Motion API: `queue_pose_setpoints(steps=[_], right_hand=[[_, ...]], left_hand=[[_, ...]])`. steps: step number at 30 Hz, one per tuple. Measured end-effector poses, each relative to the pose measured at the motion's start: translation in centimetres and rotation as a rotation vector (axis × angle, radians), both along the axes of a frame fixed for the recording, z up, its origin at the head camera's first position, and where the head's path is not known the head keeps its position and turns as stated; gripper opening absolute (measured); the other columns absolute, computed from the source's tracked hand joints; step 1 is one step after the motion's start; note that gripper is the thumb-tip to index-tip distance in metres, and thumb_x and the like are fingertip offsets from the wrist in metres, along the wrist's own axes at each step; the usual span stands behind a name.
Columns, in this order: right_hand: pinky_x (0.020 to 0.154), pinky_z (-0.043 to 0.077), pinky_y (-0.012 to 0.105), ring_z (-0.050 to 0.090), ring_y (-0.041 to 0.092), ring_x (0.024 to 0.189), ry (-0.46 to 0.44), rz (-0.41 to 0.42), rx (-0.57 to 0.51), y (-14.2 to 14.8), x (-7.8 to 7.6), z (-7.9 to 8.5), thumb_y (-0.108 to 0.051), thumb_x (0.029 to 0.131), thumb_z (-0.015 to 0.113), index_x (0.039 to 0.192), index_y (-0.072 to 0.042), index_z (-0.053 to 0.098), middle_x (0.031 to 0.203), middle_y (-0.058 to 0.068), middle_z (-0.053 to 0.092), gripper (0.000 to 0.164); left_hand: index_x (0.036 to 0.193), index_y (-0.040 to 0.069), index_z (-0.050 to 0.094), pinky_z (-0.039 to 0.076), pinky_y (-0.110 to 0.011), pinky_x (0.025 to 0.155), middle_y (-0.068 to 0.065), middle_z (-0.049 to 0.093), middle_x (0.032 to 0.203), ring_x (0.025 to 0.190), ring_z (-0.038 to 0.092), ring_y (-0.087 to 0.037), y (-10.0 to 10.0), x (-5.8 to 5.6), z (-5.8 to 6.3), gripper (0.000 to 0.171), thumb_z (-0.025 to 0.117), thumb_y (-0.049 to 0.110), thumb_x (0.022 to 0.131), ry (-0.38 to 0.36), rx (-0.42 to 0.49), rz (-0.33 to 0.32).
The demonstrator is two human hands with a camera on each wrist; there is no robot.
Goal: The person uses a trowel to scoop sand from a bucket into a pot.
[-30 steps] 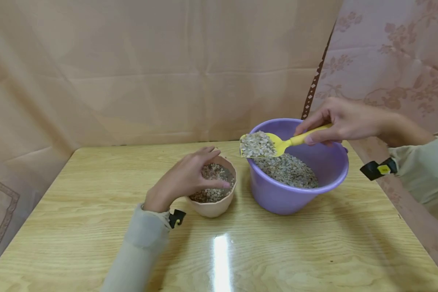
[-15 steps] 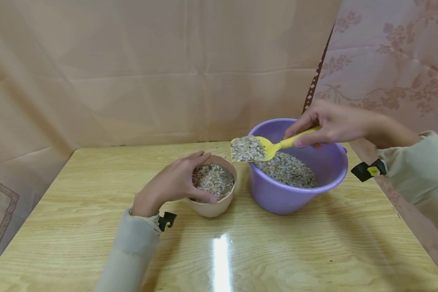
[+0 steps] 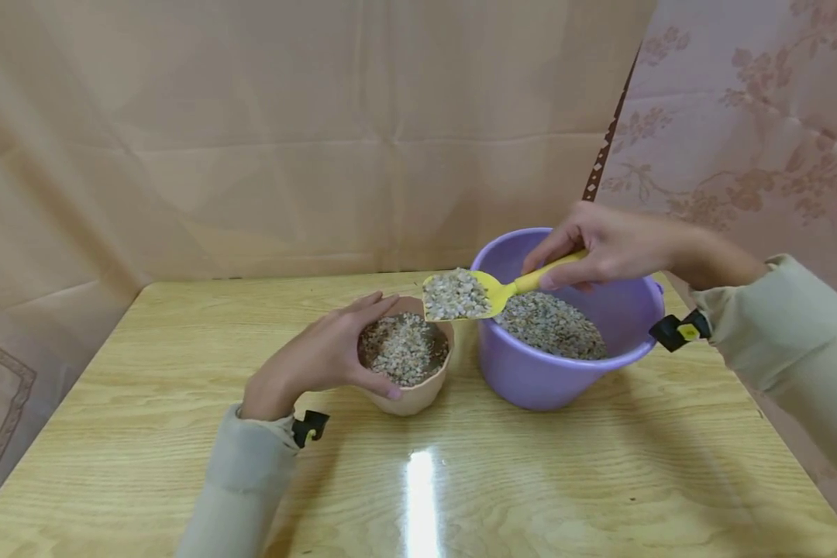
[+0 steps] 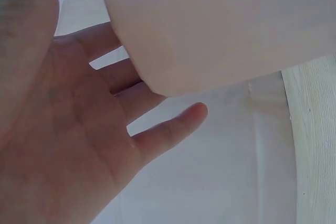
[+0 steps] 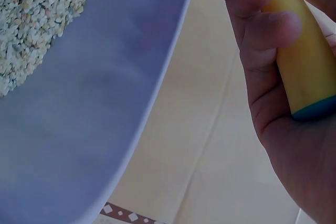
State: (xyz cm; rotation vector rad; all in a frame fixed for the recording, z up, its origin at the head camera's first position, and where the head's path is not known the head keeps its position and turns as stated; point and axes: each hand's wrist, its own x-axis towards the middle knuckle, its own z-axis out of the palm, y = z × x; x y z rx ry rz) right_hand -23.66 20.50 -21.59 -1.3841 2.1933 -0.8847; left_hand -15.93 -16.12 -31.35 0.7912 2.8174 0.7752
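Note:
My right hand (image 3: 610, 244) grips the yellow handle of a small shovel (image 3: 505, 291), its blade heaped with pale gravel (image 3: 455, 294). The blade reaches past the left rim of the purple bucket (image 3: 544, 384) and overlaps the right edge of a cream plant pot (image 3: 418, 399). More gravel lies inside both the bucket and the pot. Around the pot's left side curves my left hand (image 3: 324, 353), thumb at the near rim. In the left wrist view its fingers (image 4: 142, 100) pass behind the pot wall. The right wrist view shows fingers wrapped round the shovel handle (image 5: 304, 51).
Pot and bucket stand side by side on a wood-grain table (image 3: 530, 480), a narrow gap between them. A beige curtain (image 3: 286, 155) hangs behind the table's back edge, with a flowered cloth (image 3: 760, 139) on the right.
The loaded shovel has moved left and slightly down, from over the bucket to the pot's edge. My left hand has drawn back left from over the pot's opening to its side.

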Motion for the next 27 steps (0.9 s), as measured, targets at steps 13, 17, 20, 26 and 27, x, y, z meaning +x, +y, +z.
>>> queue_pose_setpoints(steps=[13, 17, 20, 26, 27], right_hand=[[0.044, 0.046, 0.022, 0.057, 0.012, 0.05, -0.057, -0.031, 0.072, -2.3, 0.0, 0.3, -0.006, 0.094, 0.068, 0.116, -0.001, 0.073, 0.079, 0.001, 0.073, 0.023], [0.045, 0.048, 0.025, 0.057, 0.014, 0.05, -0.064, -0.033, 0.082, -2.9, 0.1, 0.4, -0.007, 0.094, 0.069, 0.117, 0.0, 0.073, 0.081, 0.001, 0.074, 0.025], [0.045, 0.049, 0.028, 0.058, 0.015, 0.05, -0.053, -0.024, 0.089, -3.3, 0.1, 0.4, -0.009, 0.094, 0.069, 0.117, -0.001, 0.073, 0.079, 0.0, 0.073, 0.025], [0.045, 0.049, 0.026, 0.057, 0.015, 0.049, -0.012, -0.004, 0.116, -4.1, 0.0, 0.2, -0.011, 0.094, 0.069, 0.115, -0.005, 0.075, 0.081, -0.003, 0.074, 0.022], [0.045, 0.048, 0.026, 0.057, 0.015, 0.048, -0.011, -0.007, 0.123, -4.2, 0.0, 0.2, -0.011, 0.094, 0.069, 0.114, -0.006, 0.075, 0.083, -0.003, 0.074, 0.021]], left_hand=[[0.151, 0.035, 0.04, 0.039, -0.043, 0.109, 0.007, 0.043, 0.153, 0.136, 0.044, -0.016, -0.7, -0.3, -0.6, 0.107, 0.089, 0.059, 0.059, 0.032, 0.145, -0.065], [0.153, 0.024, 0.04, 0.04, -0.045, 0.107, 0.002, 0.044, 0.153, 0.134, 0.047, -0.022, -0.8, -0.2, -0.7, 0.114, 0.088, 0.063, 0.057, 0.026, 0.125, -0.021], [0.152, 0.024, 0.041, 0.042, -0.044, 0.106, 0.004, 0.048, 0.15, 0.131, 0.05, -0.02, -0.8, -0.3, -0.8, 0.114, 0.088, 0.063, 0.056, 0.019, 0.13, -0.01], [0.151, 0.023, 0.043, 0.042, -0.041, 0.106, 0.011, 0.053, 0.143, 0.129, 0.052, -0.015, -0.5, -0.4, -1.0, 0.112, 0.089, 0.06, 0.056, 0.021, 0.147, -0.019], [0.151, 0.022, 0.043, 0.042, -0.041, 0.106, 0.011, 0.054, 0.143, 0.129, 0.052, -0.015, -0.4, -0.4, -1.0, 0.112, 0.09, 0.06, 0.056, 0.021, 0.147, -0.018]])
